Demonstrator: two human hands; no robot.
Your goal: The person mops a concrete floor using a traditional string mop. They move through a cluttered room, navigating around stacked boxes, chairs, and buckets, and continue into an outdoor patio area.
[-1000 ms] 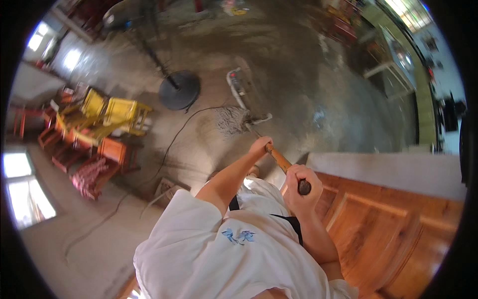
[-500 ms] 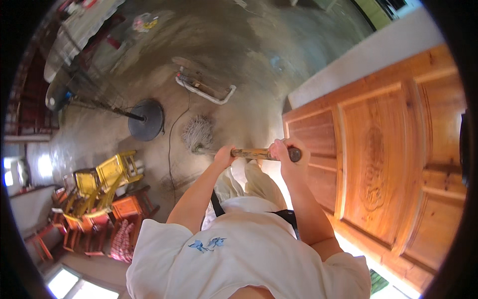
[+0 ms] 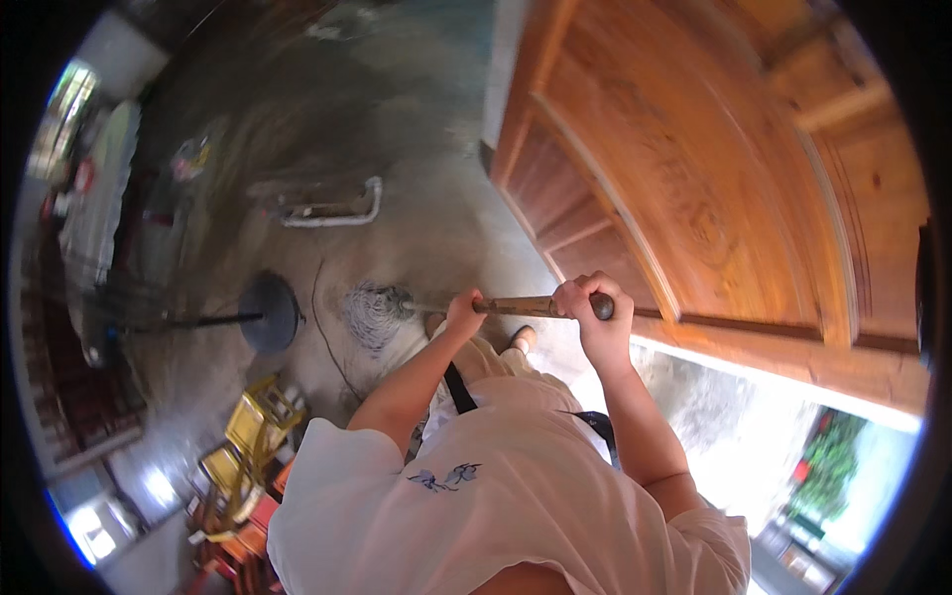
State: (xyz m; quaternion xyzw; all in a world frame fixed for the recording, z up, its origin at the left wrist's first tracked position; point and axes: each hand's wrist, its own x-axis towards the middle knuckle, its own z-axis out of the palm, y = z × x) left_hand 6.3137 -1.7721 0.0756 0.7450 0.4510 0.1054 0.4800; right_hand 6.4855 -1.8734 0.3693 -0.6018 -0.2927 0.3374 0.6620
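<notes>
A mop with a wooden handle stretches across in front of my body. My left hand is wrapped round the handle's lower part, and my right hand grips it near the dark rounded end. At the far end of the handle the grey string mop head lies on the concrete floor, left of my feet. Its strands are fanned out and slightly blurred. One shoe shows just beneath the handle.
A large carved wooden door stands at the right, with bright ground beyond it. To the left are a fan's round black base and a cord. A white pipe lies ahead; yellow chairs are piled lower left.
My view has turned, so the door reaches further across and the outdoors shows at lower right. The mop head has swung nearer my feet. Both hands keep hold of the handle.
</notes>
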